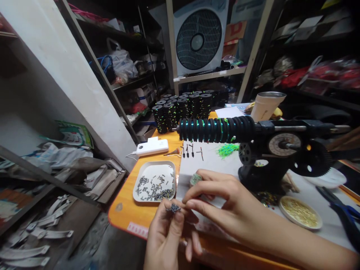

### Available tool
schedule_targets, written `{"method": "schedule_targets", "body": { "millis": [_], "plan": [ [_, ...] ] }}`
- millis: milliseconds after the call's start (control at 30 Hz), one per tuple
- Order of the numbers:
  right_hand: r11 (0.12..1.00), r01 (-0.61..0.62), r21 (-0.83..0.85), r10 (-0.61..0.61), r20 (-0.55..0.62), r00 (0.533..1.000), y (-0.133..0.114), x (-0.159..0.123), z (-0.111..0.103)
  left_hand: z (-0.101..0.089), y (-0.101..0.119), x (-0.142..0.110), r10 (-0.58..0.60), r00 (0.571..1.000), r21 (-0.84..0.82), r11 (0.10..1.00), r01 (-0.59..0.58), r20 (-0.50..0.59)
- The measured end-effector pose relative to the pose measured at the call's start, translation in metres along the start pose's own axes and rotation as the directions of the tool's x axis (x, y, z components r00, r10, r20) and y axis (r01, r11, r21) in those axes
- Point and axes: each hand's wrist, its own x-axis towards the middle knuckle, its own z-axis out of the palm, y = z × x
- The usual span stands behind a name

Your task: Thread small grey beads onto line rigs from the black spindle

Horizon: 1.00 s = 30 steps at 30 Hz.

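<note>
A small cluster of dark grey bead-like pieces (173,208) lies between the thumb and forefinger of my left hand (166,234), low in front of the table edge. Beside it, the thumb and forefinger of my right hand (225,206) are pinched together, almost touching the left fingertips; what is between them is too small to make out. A pale green, rough-looking lump (196,179) shows behind my right fingers, and I cannot tell whether they hold it. Left of my hands, a white tray (135,193) contains many small grey and dark pieces.
A black hand-cranked machine (261,168) carries a row of black ribbed rings (216,129). Black spools (182,107) stand behind. Green strands (227,150), a dish of gold bits (300,212), blue-handled scissors (344,213) and a white power bank (152,147) lie on the table.
</note>
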Motion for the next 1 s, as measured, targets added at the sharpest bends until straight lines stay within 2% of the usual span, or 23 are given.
{"method": "schedule_targets", "body": {
  "millis": [200, 400, 467, 533, 667, 867, 933, 1000],
  "plan": [
    [1.0, 0.0, 0.01, 0.0, -0.011, 1.0, -0.002, -0.004, 0.005, 0.008, -0.003, -0.002, -0.047, 0.997, -0.013, 0.999, 0.046, -0.058],
    [0.999, 0.0, -0.047, -0.001, -0.031, 1.0, -0.003, -0.005, 0.007, 0.019, -0.006, -0.005, -0.035, 0.979, -0.11, 0.994, 0.013, -0.199],
    [0.999, 0.01, -0.038, -0.011, -0.035, 0.999, -0.001, -0.004, 0.006, 0.019, -0.005, -0.005, -0.03, 0.983, -0.173, 0.985, -0.002, -0.18],
    [1.0, 0.028, -0.012, -0.028, -0.04, 0.999, 0.001, -0.003, 0.005, 0.018, -0.003, -0.005, -0.045, 0.992, -0.206, 0.978, 0.02, -0.115],
    [0.999, 0.04, 0.018, -0.039, -0.008, 0.999, 0.003, -0.003, 0.005, 0.015, 0.0, -0.006, -0.109, 0.994, -0.17, 0.98, 0.105, -0.016],
    [0.999, 0.03, 0.025, -0.031, 0.04, 0.999, 0.0, -0.006, 0.005, 0.014, -0.003, -0.009, -0.145, 0.985, 0.003, 0.989, 0.146, -0.091],
    [0.999, 0.03, 0.014, -0.03, 0.042, 0.999, 0.0, -0.006, 0.005, 0.014, -0.004, -0.009, -0.143, 0.981, 0.009, 0.989, 0.145, -0.128],
    [0.999, 0.038, 0.005, -0.038, 0.034, 0.999, 0.001, -0.006, 0.005, 0.015, -0.004, -0.008, -0.101, 0.983, -0.044, 0.995, 0.095, -0.153]
  ]
}}
